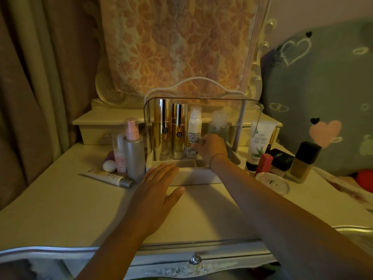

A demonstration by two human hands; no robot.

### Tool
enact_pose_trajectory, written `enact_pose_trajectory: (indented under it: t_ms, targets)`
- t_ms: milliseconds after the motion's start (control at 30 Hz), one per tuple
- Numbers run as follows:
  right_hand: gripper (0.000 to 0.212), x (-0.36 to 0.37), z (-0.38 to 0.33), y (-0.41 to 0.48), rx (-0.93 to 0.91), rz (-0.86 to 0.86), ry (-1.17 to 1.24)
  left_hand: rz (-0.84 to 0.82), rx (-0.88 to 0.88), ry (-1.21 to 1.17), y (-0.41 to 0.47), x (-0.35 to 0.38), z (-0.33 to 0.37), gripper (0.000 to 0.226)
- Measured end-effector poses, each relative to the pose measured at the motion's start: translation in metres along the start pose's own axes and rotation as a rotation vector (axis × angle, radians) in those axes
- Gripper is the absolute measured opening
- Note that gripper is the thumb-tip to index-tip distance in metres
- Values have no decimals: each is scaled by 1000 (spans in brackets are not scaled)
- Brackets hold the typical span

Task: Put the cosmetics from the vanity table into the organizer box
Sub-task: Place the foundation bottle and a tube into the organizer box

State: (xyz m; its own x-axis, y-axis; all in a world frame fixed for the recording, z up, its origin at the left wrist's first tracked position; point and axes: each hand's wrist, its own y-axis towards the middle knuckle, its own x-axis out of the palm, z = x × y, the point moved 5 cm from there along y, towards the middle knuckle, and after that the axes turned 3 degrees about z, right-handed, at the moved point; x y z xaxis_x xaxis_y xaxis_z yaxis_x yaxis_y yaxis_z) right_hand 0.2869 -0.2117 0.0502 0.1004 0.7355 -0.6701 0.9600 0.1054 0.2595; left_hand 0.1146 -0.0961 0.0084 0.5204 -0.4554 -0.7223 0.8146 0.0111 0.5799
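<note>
Silver bottle (134, 156) is standing unpacked, left of the organizer box (197, 176). Left hand (155, 184), fingers straight, is lying flat at the box front, probably bracing it. Right hand (212, 146) is pinching the white bottle (194, 126) low, inside the box beside the gold bottles (178, 130); best seating it upright before letting go.

dim, warm yellow cast | soft forearm shadows on tabletop | wide-angle edge bending | slight softness
</note>
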Motion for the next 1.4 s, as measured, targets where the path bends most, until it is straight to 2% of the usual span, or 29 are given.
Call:
enact_pose_trajectory:
  t_ms: [167,300,467,567,667,767,867,1033,1133,1300,1400]
  targets:
    - [23,-53,22,-50,-168,231,168,-23,-1,31,1,-1,-1,58]
    - [16,-103,69,-82,-109,392,323,-43,-19,73,1,-1,3,58]
    - [17,-166,124,-98,-52,619,251,-82,-30,129,1,-3,12,61]
    - [33,-191,154,-97,9,707,186,-95,-45,166,-1,-2,15,58]
    - [51,-201,177,-89,87,677,169,-104,-52,176,-2,-3,16,58]
    - [60,-196,195,-76,175,508,218,-108,-49,173,-2,-3,17,58]
    - [56,-188,203,-67,204,391,271,-105,-57,161,-2,-3,16,60]
    - [40,-182,205,-61,210,356,274,-92,-59,152,-2,-3,16,59]
    - [25,-185,202,-65,163,403,273,-92,-66,150,-2,-2,15,57]
    - [25,-200,176,-79,-15,543,312,-87,-61,153,-2,-2,14,56]
    - [23,-203,143,-88,-161,532,371,-76,-51,147,-2,-2,13,57]
